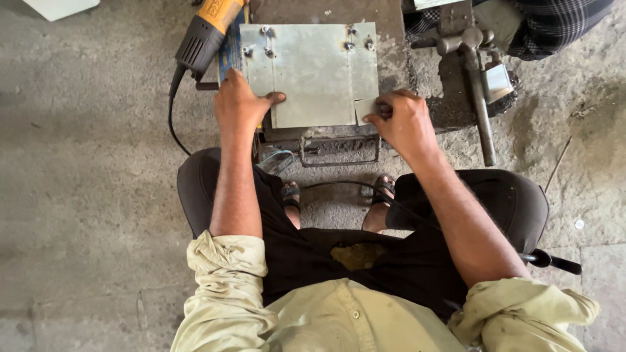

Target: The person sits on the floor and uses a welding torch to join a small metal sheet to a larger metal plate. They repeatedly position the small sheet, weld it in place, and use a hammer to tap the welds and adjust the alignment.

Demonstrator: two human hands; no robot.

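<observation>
A square metal sheet [317,70] with several bolts along its top lies on a low metal stand. My left hand [240,104] presses flat on the sheet's near left corner, thumb stretched onto it. My right hand [405,124] is closed around a small dark tool at the sheet's near right corner, beside a small pale tab [365,109].
A yellow and black power tool [207,31] with a black cord lies at the stand's far left. A bench vise [468,58] stands on the right, with another person's checked clothing [554,23] behind it. A thin rod [558,163] lies on the concrete floor. My sandalled feet are under the stand.
</observation>
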